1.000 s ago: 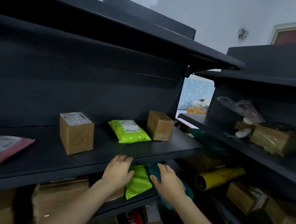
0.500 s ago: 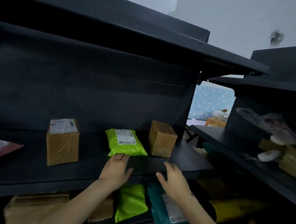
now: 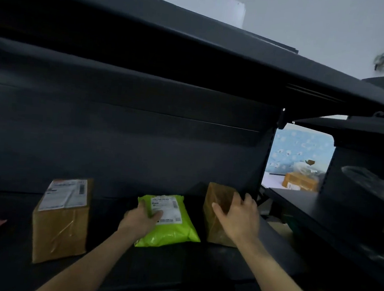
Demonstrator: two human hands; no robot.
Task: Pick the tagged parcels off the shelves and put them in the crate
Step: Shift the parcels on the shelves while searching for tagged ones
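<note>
Green parcel (image 3: 173,228) in left hand (image 3: 140,220) grip

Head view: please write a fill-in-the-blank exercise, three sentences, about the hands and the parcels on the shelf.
The left hand holds the ____ mailer by its labelled end.
The right hand touches the brown box, on the mailer's ____ side.
The labelled box stands on the mailer's ____ side.
Missing words: green; right; left.

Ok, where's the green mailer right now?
Head view, mid-shelf: the green mailer lies between the labelled box on its left and the plain box on its right, held by the left hand.
</note>
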